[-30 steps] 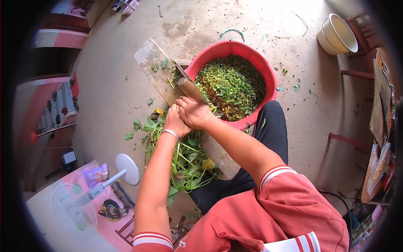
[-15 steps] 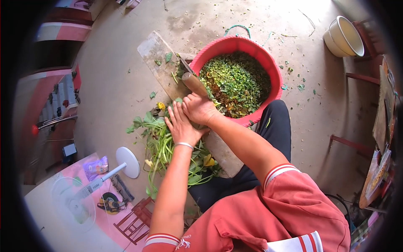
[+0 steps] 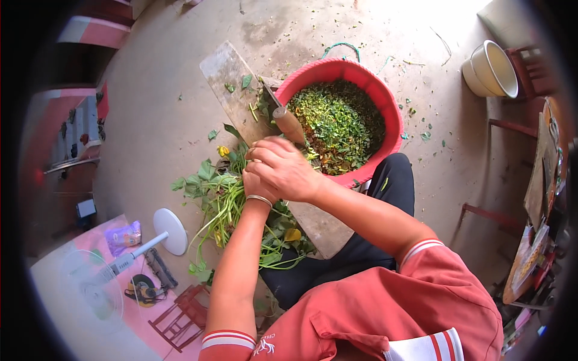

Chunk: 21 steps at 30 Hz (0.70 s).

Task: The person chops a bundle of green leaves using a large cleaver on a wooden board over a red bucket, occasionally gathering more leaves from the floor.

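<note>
My right hand (image 3: 288,171) lies across my left hand (image 3: 256,182), its curled fingers slightly blurred. What it grips, if anything, does not show. The fingers of my left hand are mostly hidden beneath it. Both hands are over a bunch of leafy green stems (image 3: 226,201) with a few yellow leaves, beside a long wooden board (image 3: 325,231). Just beyond my right hand is a knife's thick wooden handle (image 3: 289,125), apart from the fingers. Its dark blade (image 3: 269,92) lies at the board's edge, near some cut leaves.
Against the board's right side stands a red tub (image 3: 394,114) holding chopped greens. A pale bucket (image 3: 490,69) is at the far right. To the left are a white standing fan (image 3: 171,231) and a small red chair (image 3: 180,319). Leaf scraps litter the floor (image 3: 162,120).
My right hand has shifted left and now covers much of my left hand. The left hand's fingers, spread over the greens before, are now hidden. The whole view has shifted slightly.
</note>
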Available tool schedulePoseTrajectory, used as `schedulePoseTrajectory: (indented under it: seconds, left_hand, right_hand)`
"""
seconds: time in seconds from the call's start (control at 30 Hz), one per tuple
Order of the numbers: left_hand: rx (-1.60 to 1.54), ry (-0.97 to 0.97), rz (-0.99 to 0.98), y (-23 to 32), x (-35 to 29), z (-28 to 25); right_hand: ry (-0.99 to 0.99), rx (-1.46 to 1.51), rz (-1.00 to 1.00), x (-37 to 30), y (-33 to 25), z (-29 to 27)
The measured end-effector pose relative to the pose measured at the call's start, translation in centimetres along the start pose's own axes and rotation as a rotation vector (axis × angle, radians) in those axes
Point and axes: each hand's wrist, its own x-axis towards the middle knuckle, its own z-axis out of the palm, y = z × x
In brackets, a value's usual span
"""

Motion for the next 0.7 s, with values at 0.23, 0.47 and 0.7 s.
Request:
schedulePoseTrajectory:
  seconds: [0.23, 0.47, 0.7]
  left_hand:
    - [-0.185, -0.07, -0.108, 0.5, -1.1, -0.9]
    - [-0.197, -0.079, -0.088, 0.6, 0.1, -1.6]
    - [-0.124, -0.102, -0.175, 0.8, 2.2, -1.4]
  right_hand:
    - [-0.022, 0.302, 0.728, 3.8, 5.2, -1.9]
    - [-0.018, 1.021, 1.053, 15.7, 13.6, -0.9]
    - [0.075, 0.718, 0.852, 10.1, 9.9, 1.5]
